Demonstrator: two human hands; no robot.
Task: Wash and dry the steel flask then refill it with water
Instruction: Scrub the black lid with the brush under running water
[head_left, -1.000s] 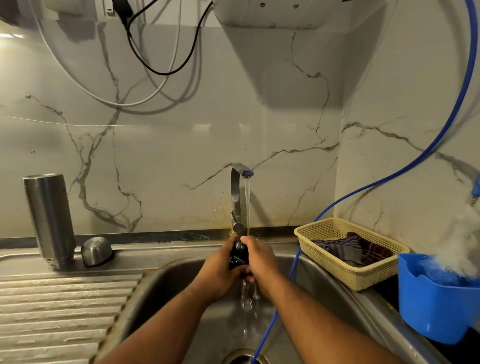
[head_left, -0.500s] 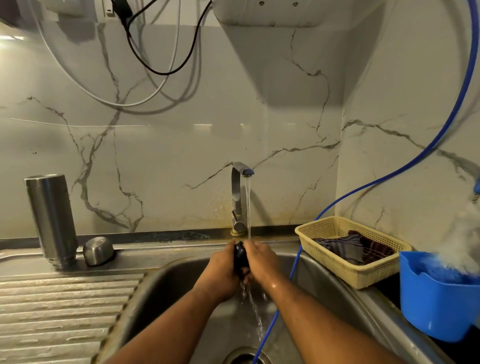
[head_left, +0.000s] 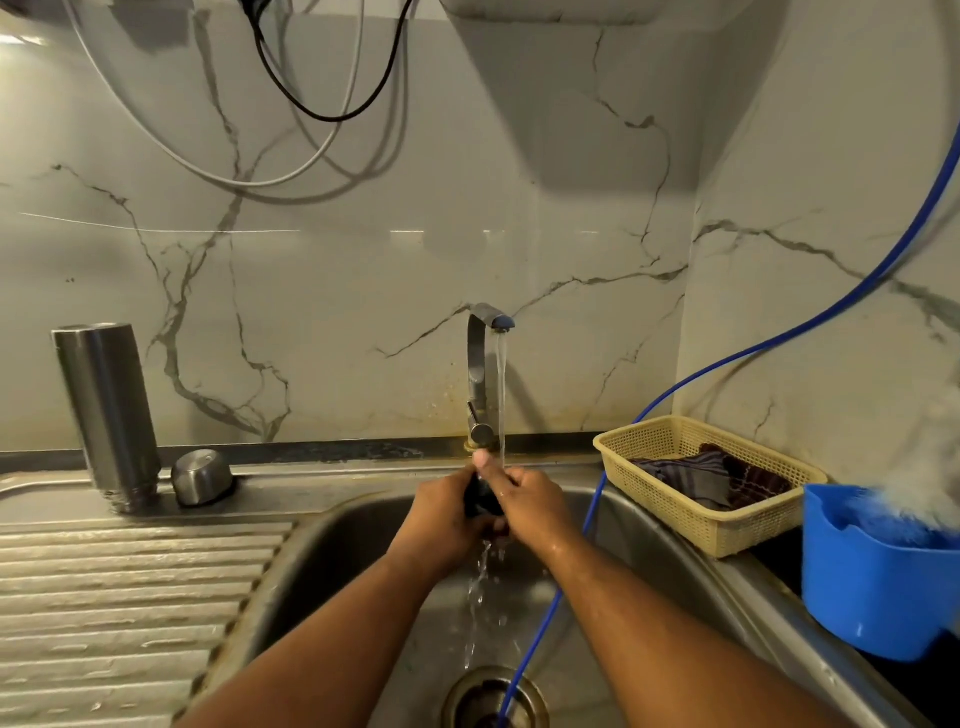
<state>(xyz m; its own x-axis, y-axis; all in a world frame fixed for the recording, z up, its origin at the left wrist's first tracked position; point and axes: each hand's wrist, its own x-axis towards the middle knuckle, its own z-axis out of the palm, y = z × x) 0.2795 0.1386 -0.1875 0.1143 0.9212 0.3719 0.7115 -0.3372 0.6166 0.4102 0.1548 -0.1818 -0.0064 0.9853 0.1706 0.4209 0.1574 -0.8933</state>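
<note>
Two hands met under the running tap (head_left: 480, 374), over the far side of the sink (head_left: 322, 561). Your left hand (head_left: 441, 514) and right hand (head_left: 530, 506) were both curled close round a small dark piece (head_left: 480, 499), most likely the flask's stopper, with water spilling off below. I'd call this the washing step, on the small parts rather than the body. The steel flask (head_left: 106, 410) itself stood well apart on the drainboard (head_left: 130, 597) at far left, with the steel cap (head_left: 201, 477) just beside it on the right. Its long axis ran vertical, and the threaded neck seemed to point down, base up, as if draining. Next, I'd judge, you needed to set the piece down and reach right for a cloth (head_left: 701, 478) in the basket (head_left: 691, 525).
</note>
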